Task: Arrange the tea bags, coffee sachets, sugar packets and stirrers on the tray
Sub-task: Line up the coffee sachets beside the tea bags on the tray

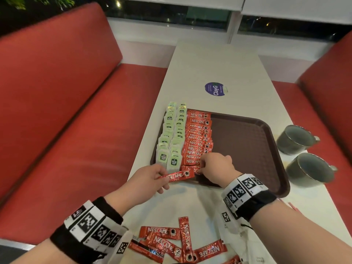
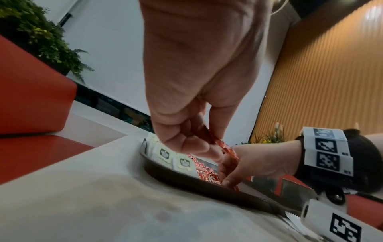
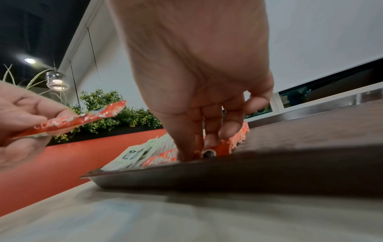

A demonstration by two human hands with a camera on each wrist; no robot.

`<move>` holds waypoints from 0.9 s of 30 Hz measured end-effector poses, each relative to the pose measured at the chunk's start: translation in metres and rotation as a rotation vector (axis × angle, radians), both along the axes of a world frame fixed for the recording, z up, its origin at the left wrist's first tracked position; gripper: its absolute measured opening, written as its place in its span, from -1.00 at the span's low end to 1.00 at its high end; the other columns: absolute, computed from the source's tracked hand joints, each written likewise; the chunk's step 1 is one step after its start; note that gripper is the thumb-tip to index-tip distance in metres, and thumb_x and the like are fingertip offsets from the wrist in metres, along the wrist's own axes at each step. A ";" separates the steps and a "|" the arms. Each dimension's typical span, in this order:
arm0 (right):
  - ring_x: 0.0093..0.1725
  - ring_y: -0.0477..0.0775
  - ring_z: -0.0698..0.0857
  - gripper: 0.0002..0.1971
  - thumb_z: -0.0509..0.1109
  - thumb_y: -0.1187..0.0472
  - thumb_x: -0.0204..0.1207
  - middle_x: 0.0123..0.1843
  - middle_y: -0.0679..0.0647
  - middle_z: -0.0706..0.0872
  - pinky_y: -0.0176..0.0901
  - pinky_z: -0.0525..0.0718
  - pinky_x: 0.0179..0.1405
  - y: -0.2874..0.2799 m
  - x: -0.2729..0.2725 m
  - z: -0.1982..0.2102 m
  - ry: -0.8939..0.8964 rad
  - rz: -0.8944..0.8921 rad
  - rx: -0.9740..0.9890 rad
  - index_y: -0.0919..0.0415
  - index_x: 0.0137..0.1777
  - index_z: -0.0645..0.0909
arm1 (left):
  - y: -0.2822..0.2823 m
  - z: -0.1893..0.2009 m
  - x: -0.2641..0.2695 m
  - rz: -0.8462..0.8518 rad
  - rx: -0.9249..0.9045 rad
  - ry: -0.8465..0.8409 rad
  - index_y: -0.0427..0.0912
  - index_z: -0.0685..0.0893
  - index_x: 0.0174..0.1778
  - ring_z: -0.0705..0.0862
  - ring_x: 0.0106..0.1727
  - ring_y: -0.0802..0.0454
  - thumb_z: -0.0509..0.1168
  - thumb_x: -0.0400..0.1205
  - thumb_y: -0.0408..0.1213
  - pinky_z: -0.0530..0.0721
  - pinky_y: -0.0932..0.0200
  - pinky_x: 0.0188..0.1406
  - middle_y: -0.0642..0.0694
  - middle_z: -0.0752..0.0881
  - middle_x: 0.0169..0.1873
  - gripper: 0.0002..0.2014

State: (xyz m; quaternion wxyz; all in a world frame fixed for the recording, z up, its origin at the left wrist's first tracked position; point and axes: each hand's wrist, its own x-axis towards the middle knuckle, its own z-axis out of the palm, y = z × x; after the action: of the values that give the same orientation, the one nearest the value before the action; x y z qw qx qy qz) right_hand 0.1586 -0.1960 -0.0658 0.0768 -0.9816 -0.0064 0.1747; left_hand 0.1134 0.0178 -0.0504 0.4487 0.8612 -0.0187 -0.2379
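Note:
A brown tray (image 1: 245, 138) lies on the white table. Two rows of pale green tea bags (image 1: 172, 136) fill its left side, and a row of red coffee sachets (image 1: 198, 138) runs beside them. My left hand (image 1: 152, 178) pinches one red coffee sachet (image 1: 178, 176) just above the tray's near left corner; the same held coffee sachet (image 3: 78, 120) shows in the right wrist view. My right hand (image 1: 213, 166) reaches down onto the nearest sachet of the row (image 3: 209, 151), fingertips pressing and pinching it against the tray (image 3: 269, 172).
Several loose red coffee sachets (image 1: 175, 242) lie on a white plastic bag (image 1: 224, 212) at the table's near edge. Two grey mugs (image 1: 302, 153) stand right of the tray. Red bench seats (image 1: 57, 111) flank the table. A blue round sticker (image 1: 215, 89) sits mid-table.

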 end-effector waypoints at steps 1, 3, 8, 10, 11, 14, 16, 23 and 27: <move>0.04 0.12 0.63 -0.86 0.37 0.01 0.56 -0.09 -0.03 0.67 0.08 0.35 0.23 0.000 0.000 0.001 -0.002 0.000 0.000 0.02 -0.14 0.53 | -0.003 0.000 0.002 -0.005 0.025 -0.020 -0.05 0.59 -0.12 0.68 -0.36 0.19 0.26 0.65 -0.30 0.61 0.24 -0.31 0.00 0.79 -0.27 -0.93; 0.06 0.12 0.63 -0.86 0.36 0.02 0.57 -0.12 -0.04 0.63 0.08 0.35 0.24 -0.001 0.000 0.002 -0.004 -0.002 0.011 0.02 -0.15 0.50 | -0.010 0.000 0.007 -0.021 0.097 -0.074 -0.01 0.58 -0.18 0.70 -0.29 0.13 0.29 0.64 -0.25 0.62 0.20 -0.27 0.01 0.77 -0.23 -0.91; 0.04 0.11 0.63 -0.80 0.39 -0.01 0.55 -0.11 -0.04 0.59 0.05 0.47 0.21 -0.005 0.001 0.001 0.007 -0.030 0.053 0.03 -0.18 0.45 | -0.037 0.003 0.016 -0.149 0.347 -0.310 0.04 0.67 -0.21 0.61 -0.11 0.06 0.32 0.60 -0.16 0.51 0.24 -0.24 0.05 0.69 -0.19 -0.92; -0.08 0.08 0.60 -0.68 0.45 -0.02 0.50 -0.20 -0.06 0.54 -0.07 0.55 -0.01 -0.009 0.004 -0.001 0.051 -0.085 0.120 0.03 -0.31 0.38 | -0.047 0.001 0.021 -0.219 0.458 -0.362 0.02 0.74 -0.11 0.61 0.00 -0.03 0.31 0.61 -0.14 0.60 0.17 -0.06 -0.05 0.69 -0.07 -0.89; -0.13 0.06 0.58 -0.64 0.47 0.00 0.49 -0.25 -0.07 0.51 -0.12 0.53 -0.10 -0.011 0.006 -0.002 0.065 -0.106 0.145 0.02 -0.36 0.35 | -0.050 0.001 0.023 -0.243 0.510 -0.370 0.02 0.76 -0.05 0.61 0.02 -0.08 0.30 0.62 -0.13 0.62 0.13 0.01 -0.09 0.66 -0.03 -0.86; -0.14 0.06 0.57 -0.63 0.51 0.05 0.46 -0.31 -0.06 0.48 -0.16 0.48 -0.16 -0.014 0.010 -0.004 0.087 -0.117 0.174 0.06 -0.39 0.36 | -0.058 0.005 0.027 -0.330 0.676 -0.400 0.02 0.74 0.08 0.60 0.04 -0.17 0.25 0.65 -0.14 0.59 0.09 0.08 -0.16 0.60 0.05 -0.81; -0.14 0.07 0.58 -0.65 0.53 0.10 0.45 -0.30 -0.04 0.52 -0.16 0.50 -0.15 -0.016 0.012 -0.005 0.082 -0.130 0.210 0.07 -0.40 0.41 | -0.064 0.008 0.029 -0.424 0.790 -0.401 -0.03 0.71 0.14 0.56 0.10 -0.16 0.20 0.67 -0.22 0.55 0.05 0.10 -0.17 0.62 0.06 -0.78; -0.28 -0.05 0.72 -0.82 0.37 0.24 0.59 -0.26 0.02 0.70 -0.23 0.72 -0.16 -0.033 0.011 -0.004 0.085 -0.281 0.500 0.16 -0.26 0.60 | -0.082 0.010 0.033 -0.574 0.925 -0.386 -0.18 0.65 0.17 0.49 0.21 -0.18 0.11 0.64 -0.43 0.48 -0.02 0.13 -0.18 0.64 0.10 -0.72; -0.21 -0.02 0.76 -0.86 0.36 0.22 0.60 -0.16 0.11 0.77 -0.19 0.76 -0.15 -0.039 0.008 -0.005 0.102 -0.329 0.547 0.13 -0.20 0.63 | -0.091 0.013 0.033 -0.566 0.983 -0.386 -0.16 0.58 0.30 0.46 0.30 -0.17 0.12 0.70 -0.35 0.45 -0.04 0.24 -0.18 0.58 0.22 -0.71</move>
State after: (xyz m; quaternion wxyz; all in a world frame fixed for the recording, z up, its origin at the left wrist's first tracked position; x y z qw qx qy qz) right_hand 0.1665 -0.2350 -0.0705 0.3655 -0.9023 0.1095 0.2009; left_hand 0.1467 -0.0736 -0.0374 -0.0947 0.9571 -0.2164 -0.1680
